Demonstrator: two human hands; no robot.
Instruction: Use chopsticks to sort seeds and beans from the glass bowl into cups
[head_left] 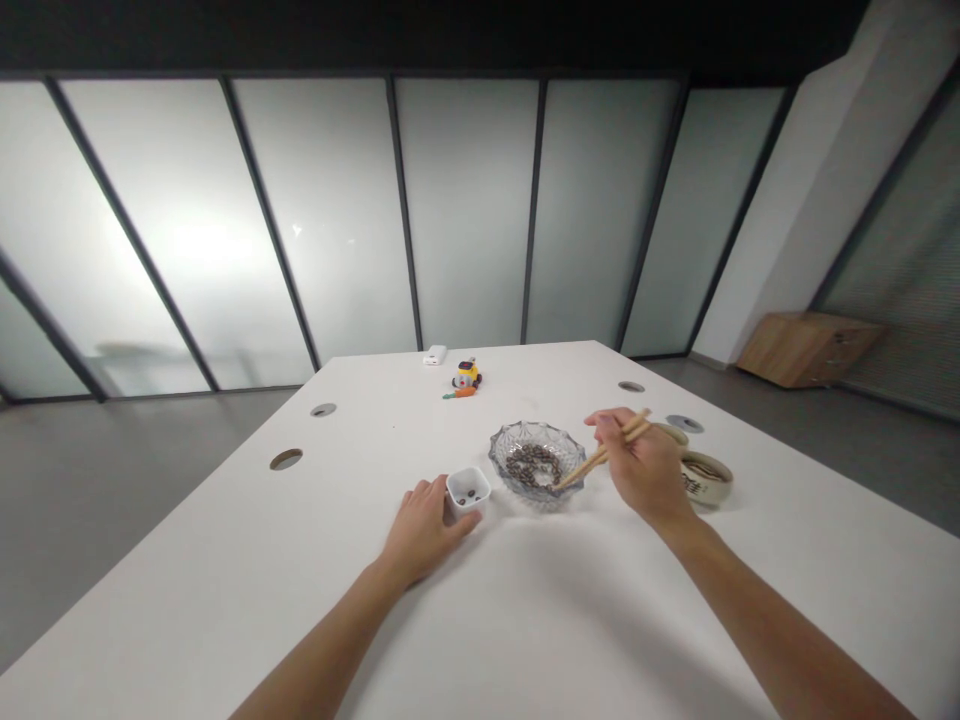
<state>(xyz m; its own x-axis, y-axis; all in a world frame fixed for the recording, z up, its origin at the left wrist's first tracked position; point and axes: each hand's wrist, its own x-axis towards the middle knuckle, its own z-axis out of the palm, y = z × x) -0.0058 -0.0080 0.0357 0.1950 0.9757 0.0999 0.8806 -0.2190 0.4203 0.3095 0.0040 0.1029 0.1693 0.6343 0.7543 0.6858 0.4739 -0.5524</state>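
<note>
A clear cut-glass bowl [537, 463] with several dark beans in it stands on the white table [525, 620]. My right hand [643, 466] grips a pair of wooden chopsticks [600, 456], whose tips reach into the bowl's right side among the beans. To the bowl's left stands a small white square cup [468, 489] with a few dark beans inside. My left hand [422, 527] rests on the table and holds this cup from its left side.
A beige ceramic bowl [706, 479] with dark markings stands right behind my right hand. At the table's far edge lie a small yellow toy [466, 375], an orange carrot-like piece [460, 393] and a white box [434, 355]. Round cable holes [286, 459] dot the tabletop.
</note>
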